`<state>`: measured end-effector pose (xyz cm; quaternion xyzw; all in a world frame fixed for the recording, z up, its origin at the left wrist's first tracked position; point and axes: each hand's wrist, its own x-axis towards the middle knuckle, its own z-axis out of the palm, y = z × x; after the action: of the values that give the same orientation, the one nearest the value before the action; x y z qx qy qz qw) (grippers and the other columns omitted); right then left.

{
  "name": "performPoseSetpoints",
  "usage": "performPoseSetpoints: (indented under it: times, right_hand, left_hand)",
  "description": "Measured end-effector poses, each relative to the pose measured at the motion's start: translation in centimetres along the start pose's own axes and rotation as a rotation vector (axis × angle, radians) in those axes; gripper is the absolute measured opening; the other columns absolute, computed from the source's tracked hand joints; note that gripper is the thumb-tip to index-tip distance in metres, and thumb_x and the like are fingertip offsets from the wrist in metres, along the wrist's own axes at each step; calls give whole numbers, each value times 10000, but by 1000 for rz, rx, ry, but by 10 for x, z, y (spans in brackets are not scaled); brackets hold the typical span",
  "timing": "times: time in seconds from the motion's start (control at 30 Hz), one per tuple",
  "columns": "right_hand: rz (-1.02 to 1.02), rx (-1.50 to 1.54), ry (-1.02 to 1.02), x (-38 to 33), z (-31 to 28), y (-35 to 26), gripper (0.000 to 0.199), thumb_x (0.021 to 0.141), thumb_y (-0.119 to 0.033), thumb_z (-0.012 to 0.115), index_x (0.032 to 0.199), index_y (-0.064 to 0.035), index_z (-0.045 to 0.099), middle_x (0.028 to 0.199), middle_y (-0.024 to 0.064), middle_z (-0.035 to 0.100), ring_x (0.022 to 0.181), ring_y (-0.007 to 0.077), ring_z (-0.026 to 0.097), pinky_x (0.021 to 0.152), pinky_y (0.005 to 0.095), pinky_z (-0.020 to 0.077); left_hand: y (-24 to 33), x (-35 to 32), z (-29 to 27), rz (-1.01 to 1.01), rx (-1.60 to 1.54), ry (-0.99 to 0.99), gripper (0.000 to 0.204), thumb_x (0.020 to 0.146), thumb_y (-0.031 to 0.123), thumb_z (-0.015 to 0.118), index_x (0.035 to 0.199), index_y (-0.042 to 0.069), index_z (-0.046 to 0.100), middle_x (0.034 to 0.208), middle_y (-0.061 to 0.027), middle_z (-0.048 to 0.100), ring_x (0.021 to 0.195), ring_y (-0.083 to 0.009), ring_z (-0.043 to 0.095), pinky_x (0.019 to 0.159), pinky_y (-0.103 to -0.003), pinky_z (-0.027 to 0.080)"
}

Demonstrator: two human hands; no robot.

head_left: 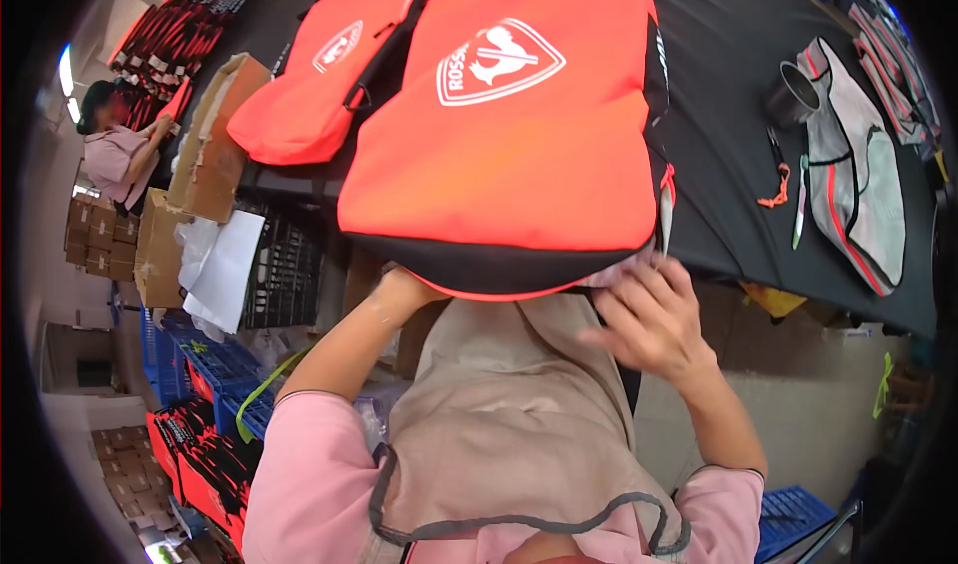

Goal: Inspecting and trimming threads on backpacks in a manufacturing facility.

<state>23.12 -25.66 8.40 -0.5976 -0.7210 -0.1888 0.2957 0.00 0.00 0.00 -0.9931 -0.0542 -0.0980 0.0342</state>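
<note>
- Bag (509, 135), large, orange with a black lower edge and a white crest, is laid on the near edge of the counter (728, 55), overhanging it toward the person.
- Left hand (399, 289) is tucked under the bag's lower left corner; its fingers are hidden, so how far it is closed cannot be told.
- Right hand (654, 314) is held at the bag's lower right corner with fingers loosely spread, touching pale fabric (624, 270) that shows just under the bag's edge.
- Beige apron (509, 414) is seen below the bag, between pink sleeves.
- Second orange bag (319, 85), smaller, is lying just beside the first, to its left.
- Grey and white fabric piece (858, 195) with red trim is spread on the black counter well to the right, with scissors (776, 180) and a dark cup (793, 95) near it.
- Cardboard boxes (210, 145) and blue crates (215, 364) are stacked at the left, where another person (115, 150) in pink is bent over.
</note>
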Motion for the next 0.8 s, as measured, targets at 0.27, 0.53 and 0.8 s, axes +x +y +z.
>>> performPoseSetpoints:
  times: [0.27, 0.53, 0.8]
  right_hand:
    - [131, -71, -222, -15, 18, 62, 239, 705, -99, 748, 933, -98, 677, 965, 38, 617, 1019, 246, 587, 1079, 461, 366]
    - [413, 338, 298, 105, -101, 71, 277, 794, -57, 765, 1051, -48, 662, 926, 59, 647, 865, 177, 614, 797, 298, 490]
    - [132, 416, 371, 141, -208, 44, 833, 702, -39, 681, 1486, -121, 411, 1439, 129, 378, 1355, 259, 369, 1115, 370, 302]
  left_hand:
    - [-27, -20, 4, 37, 34, 277, 548, 865, 261, 660, 1373, 103, 526, 1428, -144, 493, 1336, -353, 440, 1133, -501, 314]
    - [-41, 94, -232, 9, -68, 591, 183, 843, 245, 737, 883, 67, 729, 727, -153, 650, 655, -321, 653, 582, -372, 509]
    - [-15, 125, -411, 150, -222, 519, 229, 927, 161, 674, 783, -17, 669, 622, 85, 486, 577, 2, 393, 490, -224, 333]
